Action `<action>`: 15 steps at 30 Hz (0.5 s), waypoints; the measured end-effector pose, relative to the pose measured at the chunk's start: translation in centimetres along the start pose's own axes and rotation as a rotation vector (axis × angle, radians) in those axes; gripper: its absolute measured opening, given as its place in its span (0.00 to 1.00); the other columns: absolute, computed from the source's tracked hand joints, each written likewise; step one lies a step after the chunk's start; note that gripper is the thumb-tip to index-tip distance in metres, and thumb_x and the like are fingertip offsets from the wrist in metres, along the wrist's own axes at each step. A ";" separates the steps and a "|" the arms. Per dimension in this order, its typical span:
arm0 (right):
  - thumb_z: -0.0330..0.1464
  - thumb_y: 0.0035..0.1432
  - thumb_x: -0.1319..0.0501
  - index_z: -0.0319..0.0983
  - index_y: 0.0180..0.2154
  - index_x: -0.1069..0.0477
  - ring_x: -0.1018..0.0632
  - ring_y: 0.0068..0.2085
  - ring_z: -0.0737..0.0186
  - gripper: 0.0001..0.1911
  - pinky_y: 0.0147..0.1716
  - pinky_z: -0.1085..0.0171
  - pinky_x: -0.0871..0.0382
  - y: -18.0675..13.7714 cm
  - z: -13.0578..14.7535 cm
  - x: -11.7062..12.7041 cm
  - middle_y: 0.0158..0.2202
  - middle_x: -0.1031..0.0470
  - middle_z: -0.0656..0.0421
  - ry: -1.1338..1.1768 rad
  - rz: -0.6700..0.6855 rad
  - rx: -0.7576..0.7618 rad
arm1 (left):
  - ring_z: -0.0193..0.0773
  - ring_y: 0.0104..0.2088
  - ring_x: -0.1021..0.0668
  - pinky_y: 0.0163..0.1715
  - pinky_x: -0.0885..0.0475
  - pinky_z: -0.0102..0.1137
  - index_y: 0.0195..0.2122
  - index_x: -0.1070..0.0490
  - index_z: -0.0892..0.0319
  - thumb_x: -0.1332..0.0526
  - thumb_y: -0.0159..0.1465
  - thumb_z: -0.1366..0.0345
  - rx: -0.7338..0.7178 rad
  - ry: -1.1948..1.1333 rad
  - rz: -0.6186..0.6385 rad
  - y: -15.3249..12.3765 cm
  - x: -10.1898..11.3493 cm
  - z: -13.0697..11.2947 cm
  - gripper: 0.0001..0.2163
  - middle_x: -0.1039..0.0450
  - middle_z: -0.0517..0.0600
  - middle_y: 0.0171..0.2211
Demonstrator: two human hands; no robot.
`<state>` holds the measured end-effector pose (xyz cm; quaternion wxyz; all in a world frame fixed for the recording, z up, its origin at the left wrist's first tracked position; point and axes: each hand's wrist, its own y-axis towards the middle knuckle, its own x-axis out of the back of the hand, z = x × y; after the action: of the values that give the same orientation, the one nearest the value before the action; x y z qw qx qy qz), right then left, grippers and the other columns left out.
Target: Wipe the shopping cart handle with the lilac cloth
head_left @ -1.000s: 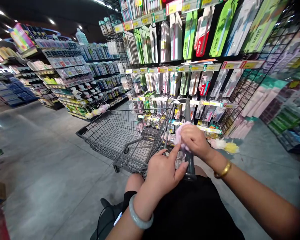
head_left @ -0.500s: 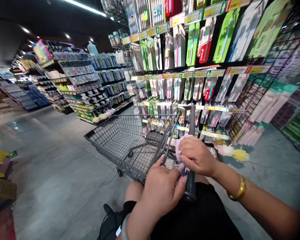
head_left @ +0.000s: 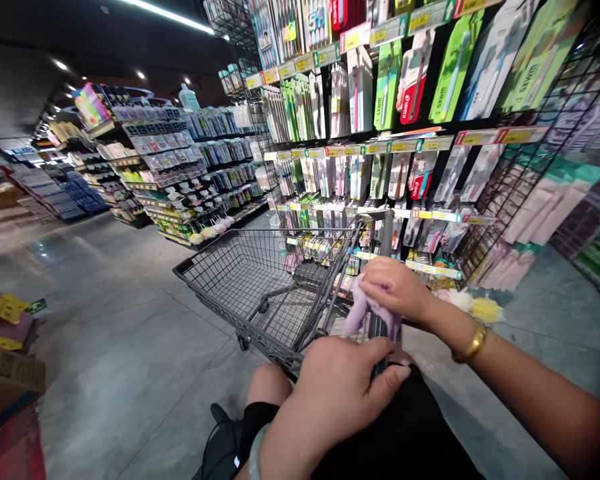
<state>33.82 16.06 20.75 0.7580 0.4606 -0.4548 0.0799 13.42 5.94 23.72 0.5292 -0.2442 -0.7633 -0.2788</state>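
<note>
Fingers (head_left: 366, 347) of my left hand (head_left: 337, 390) are lying curled over the near end of the cart handle (head_left: 386, 241), with the thumb stretching out to the right. The palm is hiding the bar's end, so I cannot tell whether they are truly clamping it or only resting on it.

Just beyond, my right hand (head_left: 399, 287) is holding a pale lilac cloth (head_left: 359, 312) bunched tight between fingers and palm. It is pressing the cloth onto the middle of the handle, and a loose tail is hanging off to the left. Bangle (head_left: 473, 343) is sitting on that wrist.

Judgement on method: the wipe is probably going best with the left hand steadying the cart. The right hand should be wrapping the cloth fully round the bar, working along it in overlapping passes and turning so the underside is getting covered too.

Position: the cloth is lying under my right fingers, touching the bar, near my left fingertips but apart from them.

Farther on, the wire cart basket (head_left: 215, 257) is angling off to the left. Toothbrush packs (head_left: 387, 87) are hanging on the rack behind it.
</note>
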 end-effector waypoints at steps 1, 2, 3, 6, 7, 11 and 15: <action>0.37 0.66 0.48 0.40 0.26 0.32 0.30 0.34 0.59 0.17 0.38 0.59 0.38 -0.1 -0.7 -0.1 0.28 0.28 0.56 -0.014 -0.065 -0.049 | 0.38 0.27 0.21 0.24 0.34 0.28 0.47 0.29 0.44 0.52 0.69 0.49 0.003 0.001 -0.005 0.0 0.0 -0.1 0.15 0.23 0.43 0.28; 0.37 0.66 0.48 0.39 0.26 0.31 0.30 0.35 0.59 0.17 0.39 0.59 0.38 -0.1 -1.1 -0.3 0.29 0.27 0.55 -0.031 -0.125 -0.098 | 0.38 0.27 0.21 0.24 0.34 0.28 0.47 0.29 0.45 0.52 0.69 0.49 0.006 0.002 -0.011 0.0 0.0 -0.2 0.16 0.23 0.43 0.27; 0.37 0.66 0.47 0.39 0.27 0.31 0.30 0.36 0.58 0.17 0.39 0.59 0.38 -0.1 -1.2 -0.4 0.30 0.27 0.55 -0.043 -0.163 -0.131 | 0.38 0.27 0.21 0.24 0.35 0.28 0.47 0.29 0.45 0.52 0.69 0.49 0.008 0.005 -0.015 0.0 -0.1 -0.2 0.16 0.23 0.43 0.26; 0.38 0.66 0.46 0.39 0.26 0.31 0.30 0.35 0.60 0.17 0.37 0.60 0.40 0.1 0.9 -0.1 0.29 0.27 0.56 -0.011 -0.074 -0.102 | 0.38 0.27 0.21 0.24 0.35 0.28 0.46 0.28 0.45 0.51 0.68 0.48 0.005 0.009 -0.023 -0.1 -0.1 -0.3 0.16 0.23 0.43 0.27; 0.38 0.66 0.46 0.39 0.25 0.32 0.30 0.34 0.61 0.18 0.36 0.60 0.40 0.3 1.9 0.3 0.27 0.28 0.58 0.024 0.005 -0.075 | 0.38 0.27 0.21 0.24 0.35 0.28 0.47 0.29 0.45 0.50 0.68 0.48 0.003 0.010 -0.024 -0.1 -0.2 -0.3 0.15 0.23 0.43 0.28; 0.43 0.66 0.46 0.39 0.22 0.34 0.32 0.28 0.65 0.22 0.29 0.65 0.40 1.4 4.2 3.0 0.23 0.32 0.61 0.296 0.250 -0.141 | 0.40 0.28 0.21 0.23 0.35 0.29 0.49 0.30 0.44 0.51 0.68 0.48 0.012 0.022 -0.026 -0.4 -0.2 -0.2 0.16 0.22 0.44 0.29; 0.48 0.63 0.43 0.39 0.26 0.32 0.31 0.25 0.67 0.21 0.23 0.66 0.40 2.9 3.2 5.6 0.24 0.31 0.62 0.680 0.116 -0.440 | 0.42 0.28 0.21 0.23 0.35 0.31 0.47 0.29 0.46 0.52 0.68 0.47 0.015 0.021 -0.018 -0.4 -0.3 -0.3 0.18 0.22 0.46 0.28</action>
<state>33.53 13.55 27.36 0.9399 0.2081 -0.2097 0.1711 13.43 5.45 23.48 0.5366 -0.2301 -0.7619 -0.2803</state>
